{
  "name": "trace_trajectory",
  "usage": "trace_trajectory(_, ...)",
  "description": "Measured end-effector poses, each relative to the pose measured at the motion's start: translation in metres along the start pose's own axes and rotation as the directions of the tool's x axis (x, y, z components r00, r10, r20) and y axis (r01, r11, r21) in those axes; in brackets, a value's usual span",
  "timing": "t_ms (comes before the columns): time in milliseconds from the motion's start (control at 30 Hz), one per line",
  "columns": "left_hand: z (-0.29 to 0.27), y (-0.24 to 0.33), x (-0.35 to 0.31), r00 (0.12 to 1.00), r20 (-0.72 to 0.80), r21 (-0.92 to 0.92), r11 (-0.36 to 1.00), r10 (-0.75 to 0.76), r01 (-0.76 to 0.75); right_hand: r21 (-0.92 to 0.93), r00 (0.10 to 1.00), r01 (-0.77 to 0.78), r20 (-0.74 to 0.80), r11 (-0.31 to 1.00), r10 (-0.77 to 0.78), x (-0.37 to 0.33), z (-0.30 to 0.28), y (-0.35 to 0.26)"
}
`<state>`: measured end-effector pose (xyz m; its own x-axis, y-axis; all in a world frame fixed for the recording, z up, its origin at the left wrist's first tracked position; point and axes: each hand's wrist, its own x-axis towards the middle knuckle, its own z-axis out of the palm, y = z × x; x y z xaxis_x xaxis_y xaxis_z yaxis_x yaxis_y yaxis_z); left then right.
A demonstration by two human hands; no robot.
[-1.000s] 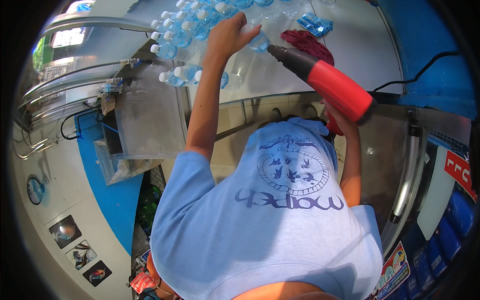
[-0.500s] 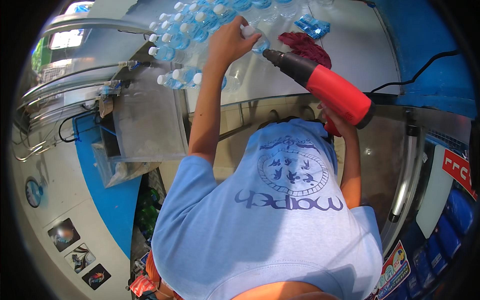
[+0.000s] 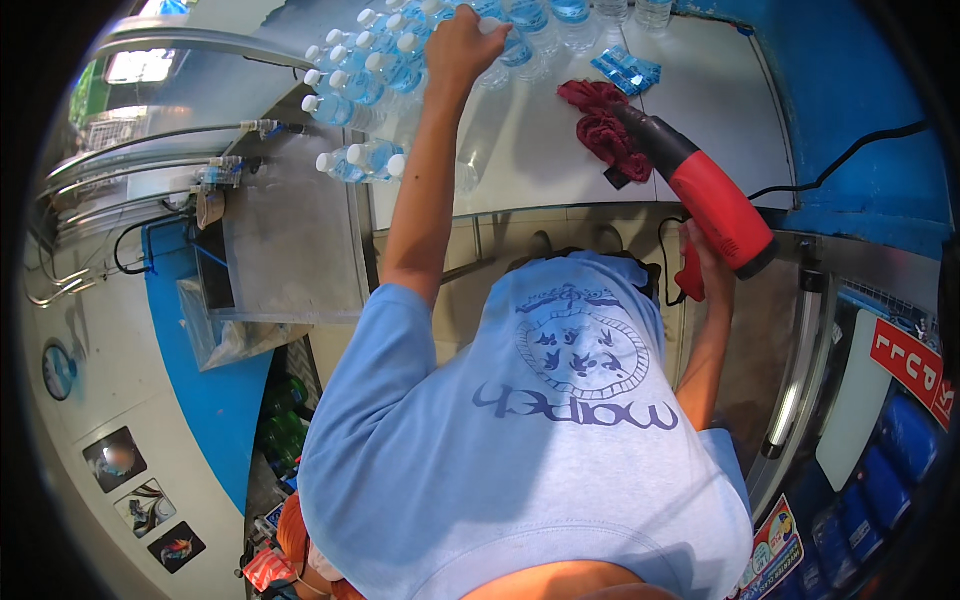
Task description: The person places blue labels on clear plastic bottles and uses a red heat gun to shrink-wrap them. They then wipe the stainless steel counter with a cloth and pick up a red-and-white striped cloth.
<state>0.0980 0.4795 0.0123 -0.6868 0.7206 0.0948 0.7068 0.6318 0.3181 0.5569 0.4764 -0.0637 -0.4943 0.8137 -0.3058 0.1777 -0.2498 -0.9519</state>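
Observation:
My right hand (image 3: pixel 708 262) grips the handle of a red and black heat gun (image 3: pixel 722 208), its dark nozzle over the crumpled maroon cloth (image 3: pixel 598 125). At the far side of the white tabletop, my left hand (image 3: pixel 462 48) is closed at the capped top of a clear water bottle (image 3: pixel 494 74); its fingertips are partly hidden. Several white-capped bottles (image 3: pixel 355 86) with blue bands stand in rows left of that hand. More bottles (image 3: pixel 526 45) stand along the far edge. A short front row (image 3: pixel 374 157) is partly behind my left forearm.
Blue plastic sleeves (image 3: pixel 628 70) lie beyond the cloth on the white table (image 3: pixel 715 110). A black cord (image 3: pixel 850 155) runs along the blue wall at right. Metal rails (image 3: pixel 150 130) and a grey metal panel (image 3: pixel 290 230) are at left. Green bottles (image 3: pixel 285 410) are low at left.
My left hand has moved farther away with the bottle, toward the other bottles. The heat gun has swung right and nearer, away from that bottle, its nozzle now over the cloth.

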Motion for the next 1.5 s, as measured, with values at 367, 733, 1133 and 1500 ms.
trace_trajectory(367, -0.107, -0.022, -0.126, 0.932, -0.361, -0.372, 0.913, 0.023, -0.167, 0.007, 0.995, -0.044, -0.086, 0.999, 0.044, -0.001, -0.001, 0.007)
trace_trajectory(733, 0.001, -0.092, -0.270, 0.903, -0.058, -0.605, 0.735, -0.425, 0.307, 0.073, 0.986, -0.081, 0.148, 0.994, 0.069, 0.014, 0.018, 0.003)
trace_trajectory(1133, 0.035, -0.117, -0.207, 0.990, 0.105, -0.910, 0.393, -0.096, 0.135, 0.166, 0.940, -0.129, 0.334, 0.978, 0.067, -0.012, 0.035, 0.006)
trace_trajectory(1500, 0.030, -0.107, -0.145, 0.780, 0.487, -0.775, 0.606, 0.394, 0.178, 0.197, 0.951, -0.105, 0.307, 0.975, 0.040, -0.013, -0.003, -0.007)
